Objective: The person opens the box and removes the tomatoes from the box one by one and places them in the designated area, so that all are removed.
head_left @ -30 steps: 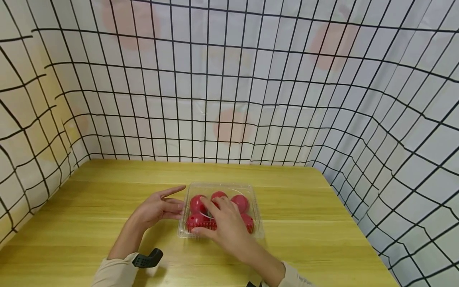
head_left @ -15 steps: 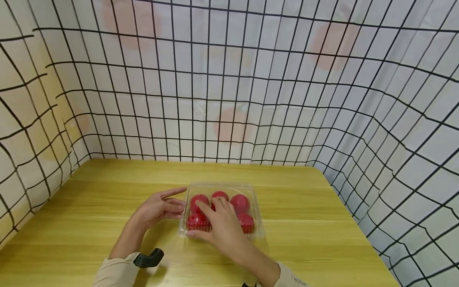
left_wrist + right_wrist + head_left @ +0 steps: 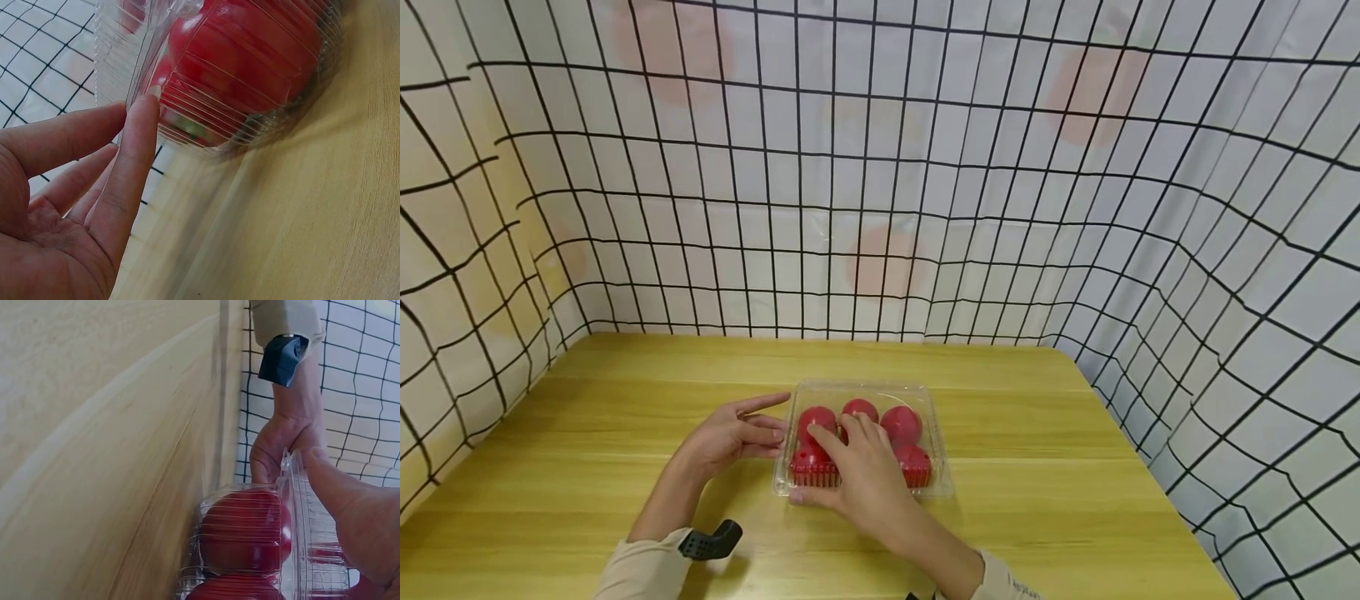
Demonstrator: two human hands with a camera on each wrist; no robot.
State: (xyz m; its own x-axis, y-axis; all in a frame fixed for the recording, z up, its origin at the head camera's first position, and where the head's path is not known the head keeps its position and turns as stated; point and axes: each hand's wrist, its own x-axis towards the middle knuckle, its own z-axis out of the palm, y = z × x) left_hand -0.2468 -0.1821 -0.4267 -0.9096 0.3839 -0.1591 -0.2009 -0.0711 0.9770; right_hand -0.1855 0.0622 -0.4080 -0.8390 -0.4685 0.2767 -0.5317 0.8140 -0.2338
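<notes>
A clear plastic clamshell box (image 3: 936, 467) with a ribbed wall sits on the table, its lid lying over several red tomatoes (image 3: 901, 426). Across the lid lies my right hand (image 3: 872, 483), fingers spread on top. Its thumb (image 3: 334, 481) touches the rim by the near left corner in the right wrist view. My left hand (image 3: 722, 437) is at the box's left side. Seen from the left wrist, its fingertips (image 3: 144, 115) touch the rim from the side, with the fingers mostly straight. Part of the lid and some tomatoes are hidden under the right hand.
The box stands on a yellow wood-grain table (image 3: 1037, 417). Black wire mesh (image 3: 880, 192) in front of pale sheeting rises at the back and both sides. A dark wrist device (image 3: 710, 542) sits on the left cuff.
My right hand has shifted slightly left and nearer, its thumb reaching the box's near left corner. The left hand and the box have barely moved.
</notes>
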